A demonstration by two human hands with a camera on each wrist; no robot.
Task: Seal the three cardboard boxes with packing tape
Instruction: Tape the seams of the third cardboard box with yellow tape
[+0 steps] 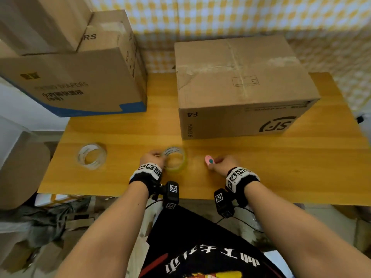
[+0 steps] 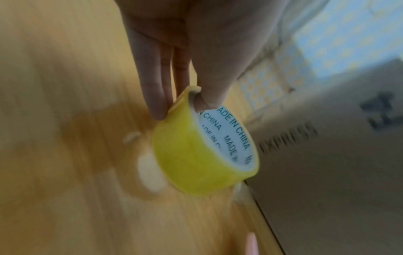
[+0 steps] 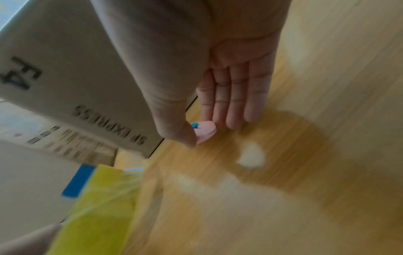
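Packing tape point(image 2: 202, 151), yellow roll, pinched at its rim in my left hand point(image 1: 152, 157), just above the table point(image 1: 124, 129). Right hand point(image 1: 224, 164) pinches a pink cutter point(image 1: 209, 160) (presumably). SF box point(image 1: 241, 83) untaped; next, free the tape end.

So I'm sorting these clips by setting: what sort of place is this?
Probably a home packing or storage corner, not a warehouse: stacked cardboard boxes on a wooden table, a checked yellow cloth covering the wall behind, and cardboard scraps on the floor.
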